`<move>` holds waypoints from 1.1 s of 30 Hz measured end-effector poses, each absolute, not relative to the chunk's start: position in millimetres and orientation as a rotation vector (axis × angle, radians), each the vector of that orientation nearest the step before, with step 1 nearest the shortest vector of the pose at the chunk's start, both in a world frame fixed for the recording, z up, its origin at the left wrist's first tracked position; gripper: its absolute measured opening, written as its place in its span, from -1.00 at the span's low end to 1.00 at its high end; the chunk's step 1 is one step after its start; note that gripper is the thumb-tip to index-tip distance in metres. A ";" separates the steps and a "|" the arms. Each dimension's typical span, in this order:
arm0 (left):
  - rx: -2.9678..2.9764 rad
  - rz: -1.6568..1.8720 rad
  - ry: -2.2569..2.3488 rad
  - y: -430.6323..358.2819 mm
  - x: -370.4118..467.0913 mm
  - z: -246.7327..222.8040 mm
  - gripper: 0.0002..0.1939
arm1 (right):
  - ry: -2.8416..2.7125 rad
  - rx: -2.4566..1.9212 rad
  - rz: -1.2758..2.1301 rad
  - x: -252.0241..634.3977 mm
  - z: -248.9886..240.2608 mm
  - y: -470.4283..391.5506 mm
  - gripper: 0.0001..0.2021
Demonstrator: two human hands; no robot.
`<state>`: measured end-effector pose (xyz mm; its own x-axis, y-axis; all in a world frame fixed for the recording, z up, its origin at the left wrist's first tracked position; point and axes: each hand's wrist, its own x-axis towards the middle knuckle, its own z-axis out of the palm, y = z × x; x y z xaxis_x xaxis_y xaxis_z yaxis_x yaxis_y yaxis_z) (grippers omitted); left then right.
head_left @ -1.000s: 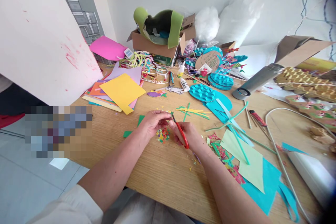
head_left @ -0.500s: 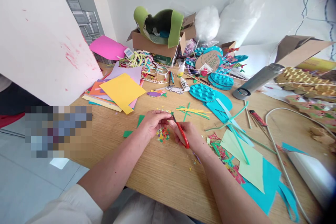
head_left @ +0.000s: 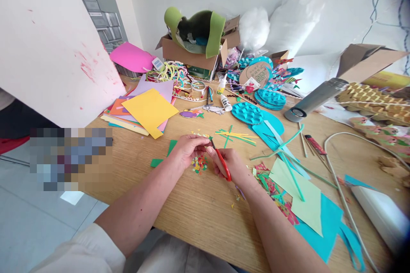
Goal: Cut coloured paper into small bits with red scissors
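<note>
My right hand (head_left: 229,163) is closed around red-handled scissors (head_left: 223,164), whose blades point up and left toward my other hand. My left hand (head_left: 189,150) is closed in a pinch at the blade tips, where a small green piece of paper (head_left: 210,138) shows; the fingers hide most of it. Just below both hands lies a pile of tiny multicoloured paper bits (head_left: 199,164). Thin yellow and green paper strips (head_left: 237,135) cross each other beyond my right hand. Partly behind my left forearm is green paper (head_left: 156,163).
At left lies a stack of coloured sheets (head_left: 150,111). Glue bottles (head_left: 226,103) and a cut-out fish (head_left: 191,114) are farther back. Paper scraps (head_left: 272,187), blue paper (head_left: 326,222), a metal flask (head_left: 315,99) and a pale cable (head_left: 335,170) occupy the right. A cardboard box (head_left: 188,51) stands behind.
Both hands and the scissors keep nearly the same place. The view has shifted very slightly.
</note>
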<state>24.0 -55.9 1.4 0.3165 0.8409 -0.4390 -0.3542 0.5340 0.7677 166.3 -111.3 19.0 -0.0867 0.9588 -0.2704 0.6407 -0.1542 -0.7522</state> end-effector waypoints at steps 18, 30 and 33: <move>0.609 0.844 0.948 -56.9 24.0 1.2 -0.88 | -1.698 -1.782 1.151 166.8 18.3 -112.4 -0.42; 0.608 0.843 0.940 -56.4 24.0 0.6 -0.87 | -1.733 -1.841 1.068 165.7 21.0 -112.1 -0.37; 0.609 0.828 0.932 -57.3 24.1 2.5 -0.85 | -1.702 -1.840 1.057 166.2 19.5 -111.4 -0.38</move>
<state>24.1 -57.3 2.5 0.3398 0.8281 -0.4458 -0.3460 0.5508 0.7595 166.2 -111.4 19.5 -0.0376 0.9684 -0.2467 0.6508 -0.1636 -0.7414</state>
